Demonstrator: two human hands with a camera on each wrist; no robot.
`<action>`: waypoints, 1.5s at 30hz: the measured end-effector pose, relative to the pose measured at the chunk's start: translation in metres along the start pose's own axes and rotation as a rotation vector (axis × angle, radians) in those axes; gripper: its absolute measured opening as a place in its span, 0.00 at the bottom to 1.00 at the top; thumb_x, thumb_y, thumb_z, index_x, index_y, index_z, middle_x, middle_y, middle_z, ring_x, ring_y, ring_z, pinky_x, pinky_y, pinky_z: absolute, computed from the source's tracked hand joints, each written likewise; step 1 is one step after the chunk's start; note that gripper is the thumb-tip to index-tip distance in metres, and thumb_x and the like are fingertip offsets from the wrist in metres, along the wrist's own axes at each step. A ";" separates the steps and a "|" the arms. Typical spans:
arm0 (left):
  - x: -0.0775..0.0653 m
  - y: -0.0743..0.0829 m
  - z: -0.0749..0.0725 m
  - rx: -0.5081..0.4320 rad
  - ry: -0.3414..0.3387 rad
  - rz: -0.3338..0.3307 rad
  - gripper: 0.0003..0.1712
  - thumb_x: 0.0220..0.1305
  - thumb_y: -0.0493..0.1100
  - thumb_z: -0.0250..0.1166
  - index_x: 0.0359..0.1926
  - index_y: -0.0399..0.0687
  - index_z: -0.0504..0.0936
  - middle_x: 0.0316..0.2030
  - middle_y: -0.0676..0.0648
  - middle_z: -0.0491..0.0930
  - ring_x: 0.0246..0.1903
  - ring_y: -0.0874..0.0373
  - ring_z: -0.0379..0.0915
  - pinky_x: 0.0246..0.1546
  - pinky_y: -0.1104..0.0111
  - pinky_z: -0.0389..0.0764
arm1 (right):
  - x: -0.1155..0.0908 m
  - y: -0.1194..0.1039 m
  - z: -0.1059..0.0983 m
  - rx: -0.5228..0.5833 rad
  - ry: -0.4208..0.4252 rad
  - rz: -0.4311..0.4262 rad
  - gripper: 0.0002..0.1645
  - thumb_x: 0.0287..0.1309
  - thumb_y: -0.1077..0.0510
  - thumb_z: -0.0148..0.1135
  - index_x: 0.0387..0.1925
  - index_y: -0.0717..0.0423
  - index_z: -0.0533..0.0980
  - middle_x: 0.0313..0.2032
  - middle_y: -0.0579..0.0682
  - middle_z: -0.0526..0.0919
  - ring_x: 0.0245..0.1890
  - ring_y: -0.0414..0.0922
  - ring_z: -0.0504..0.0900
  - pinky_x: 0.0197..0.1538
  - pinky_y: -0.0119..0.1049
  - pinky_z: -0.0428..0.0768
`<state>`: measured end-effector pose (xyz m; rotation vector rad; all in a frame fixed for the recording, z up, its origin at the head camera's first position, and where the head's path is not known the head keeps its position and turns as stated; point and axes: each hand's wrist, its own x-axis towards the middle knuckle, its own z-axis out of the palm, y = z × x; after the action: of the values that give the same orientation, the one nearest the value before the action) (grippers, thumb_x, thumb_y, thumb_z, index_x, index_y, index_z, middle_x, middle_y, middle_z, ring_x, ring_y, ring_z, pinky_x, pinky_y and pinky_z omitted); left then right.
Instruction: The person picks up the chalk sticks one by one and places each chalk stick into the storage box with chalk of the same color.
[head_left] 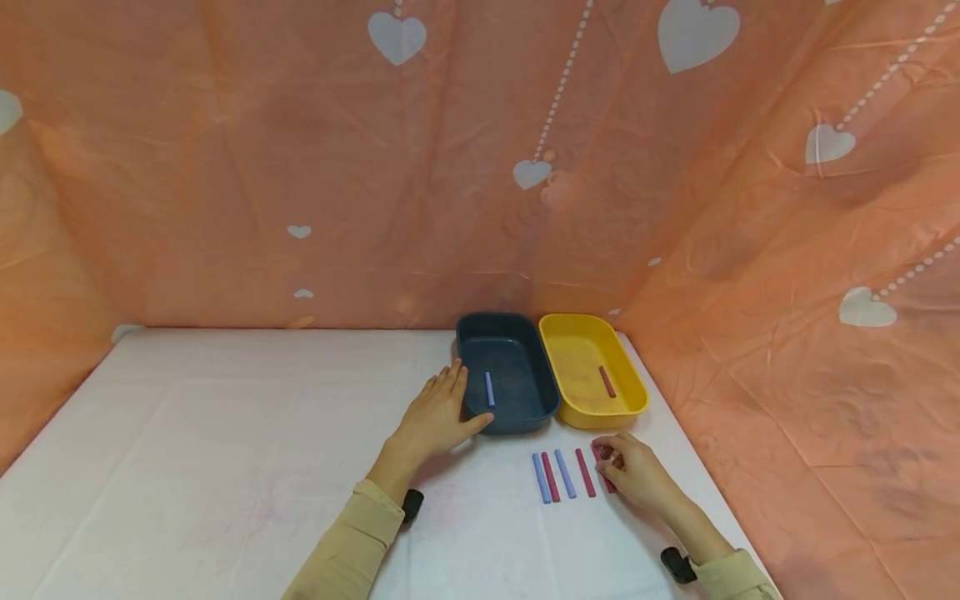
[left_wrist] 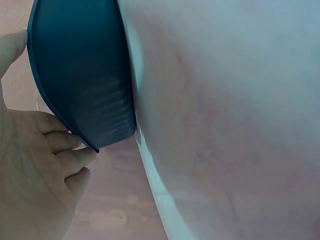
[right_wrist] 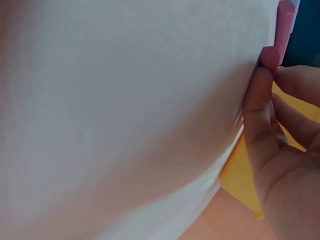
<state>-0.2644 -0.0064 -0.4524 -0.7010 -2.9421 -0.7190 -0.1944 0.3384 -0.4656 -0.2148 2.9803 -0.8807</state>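
Observation:
My right hand [head_left: 637, 475] pinches a red chalk stick [right_wrist: 270, 57] between thumb and fingertips, at the right end of a row on the table. To its left lie a red chalk stick [head_left: 586, 473], a blue one [head_left: 565, 474], another red one [head_left: 551, 477] and a blue one [head_left: 541, 478]. My left hand [head_left: 435, 417] rests on the rim of the dark blue tray [head_left: 525, 414], thumb and fingers spread along its near left corner. Inside that tray is a blue chalk stick [head_left: 490, 389]. A red chalk stick [head_left: 607, 382] lies in the yellow tray [head_left: 600, 421].
Both trays stand side by side at the back right of the white-covered table [head_left: 225, 450]. An orange curtain [head_left: 420, 167] with heart shapes hangs behind the table and along its right side. Chalk smudges mark the cloth.

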 end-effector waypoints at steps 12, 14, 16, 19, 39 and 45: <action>0.000 -0.003 -0.001 -0.007 0.003 -0.005 0.58 0.70 0.70 0.60 0.79 0.30 0.54 0.81 0.34 0.48 0.79 0.38 0.48 0.79 0.49 0.52 | 0.002 0.000 0.001 0.063 0.023 -0.016 0.17 0.61 0.68 0.70 0.52 0.65 0.81 0.40 0.49 0.79 0.31 0.41 0.74 0.34 0.28 0.77; -0.001 -0.003 -0.001 -0.009 0.001 -0.006 0.58 0.69 0.70 0.61 0.79 0.30 0.54 0.81 0.34 0.48 0.79 0.38 0.48 0.79 0.49 0.52 | 0.001 -0.001 0.000 0.075 0.027 -0.026 0.17 0.62 0.68 0.70 0.53 0.65 0.80 0.41 0.49 0.79 0.32 0.41 0.74 0.34 0.28 0.77; -0.001 -0.003 -0.001 -0.011 -0.001 -0.007 0.58 0.69 0.70 0.61 0.79 0.30 0.55 0.81 0.34 0.48 0.79 0.38 0.48 0.79 0.49 0.52 | 0.000 -0.003 0.000 0.090 0.034 -0.029 0.18 0.62 0.69 0.69 0.53 0.65 0.80 0.41 0.50 0.79 0.32 0.41 0.74 0.34 0.28 0.78; -0.002 -0.003 -0.002 -0.012 -0.004 -0.014 0.58 0.69 0.70 0.61 0.79 0.30 0.55 0.81 0.34 0.48 0.79 0.38 0.48 0.79 0.49 0.52 | 0.000 -0.007 -0.002 0.112 0.054 -0.045 0.18 0.63 0.70 0.68 0.54 0.64 0.80 0.40 0.50 0.79 0.32 0.41 0.76 0.33 0.28 0.79; -0.003 0.000 -0.003 -0.008 0.020 0.012 0.57 0.69 0.69 0.62 0.78 0.28 0.57 0.80 0.32 0.51 0.78 0.36 0.51 0.78 0.48 0.54 | 0.021 -0.029 -0.022 0.263 0.194 -0.193 0.21 0.62 0.74 0.66 0.57 0.68 0.79 0.42 0.59 0.82 0.32 0.44 0.84 0.30 0.33 0.86; -0.003 0.001 -0.002 -0.013 0.020 0.017 0.57 0.69 0.69 0.62 0.78 0.28 0.57 0.80 0.32 0.50 0.78 0.36 0.51 0.78 0.48 0.54 | 0.035 -0.031 -0.026 0.259 0.245 -0.200 0.20 0.63 0.71 0.67 0.57 0.67 0.79 0.44 0.61 0.83 0.34 0.47 0.85 0.33 0.32 0.87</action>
<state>-0.2614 -0.0082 -0.4504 -0.7144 -2.9122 -0.7406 -0.2270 0.3216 -0.4261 -0.4313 3.0553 -1.3975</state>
